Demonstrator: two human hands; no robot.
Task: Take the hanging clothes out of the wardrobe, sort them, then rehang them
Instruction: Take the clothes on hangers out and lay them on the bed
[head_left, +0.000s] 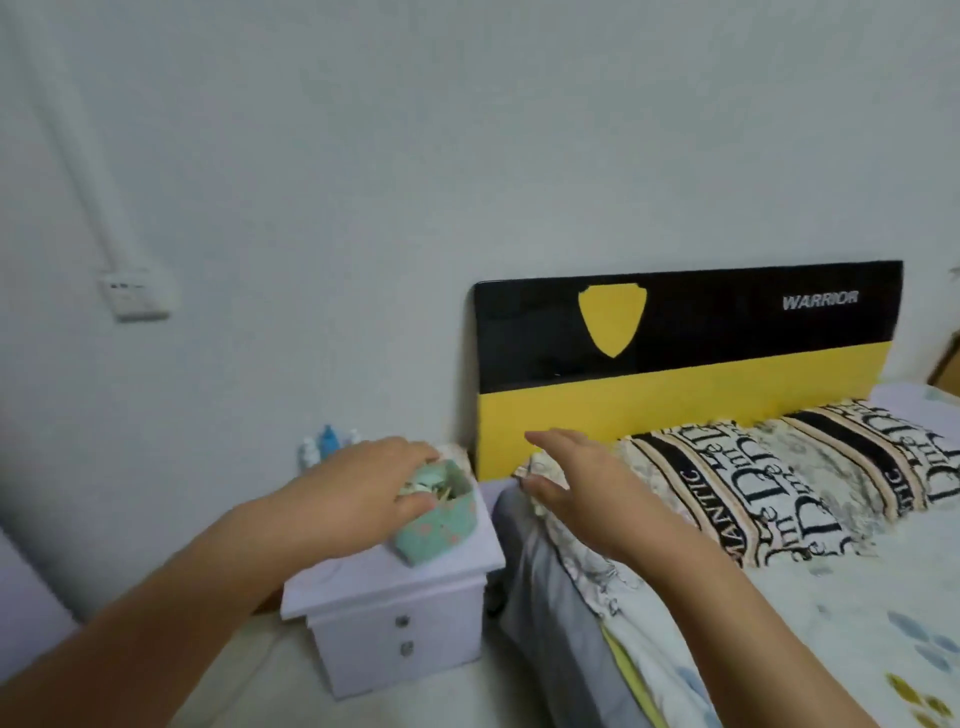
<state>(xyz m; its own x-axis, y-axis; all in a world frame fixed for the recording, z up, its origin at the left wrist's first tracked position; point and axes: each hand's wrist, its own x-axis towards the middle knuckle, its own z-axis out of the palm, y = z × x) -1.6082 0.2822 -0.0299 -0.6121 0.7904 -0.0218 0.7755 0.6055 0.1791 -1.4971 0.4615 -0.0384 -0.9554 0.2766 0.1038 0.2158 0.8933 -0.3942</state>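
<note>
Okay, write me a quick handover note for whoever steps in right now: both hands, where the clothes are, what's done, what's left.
Left hand: reaching over the fabric basket on the nightstand, fingers at its rim; whether it has a grip is unclear.
Right hand: open, empty, stretched out over the edge of the bed near the pillows.
Clothes: none in view, no wardrobe or hangers either; the camera faces the headboard.
Done: nothing can be confirmed from here.
Left: apparently all of it, taking clothes out, sorting, rehanging.
</note>
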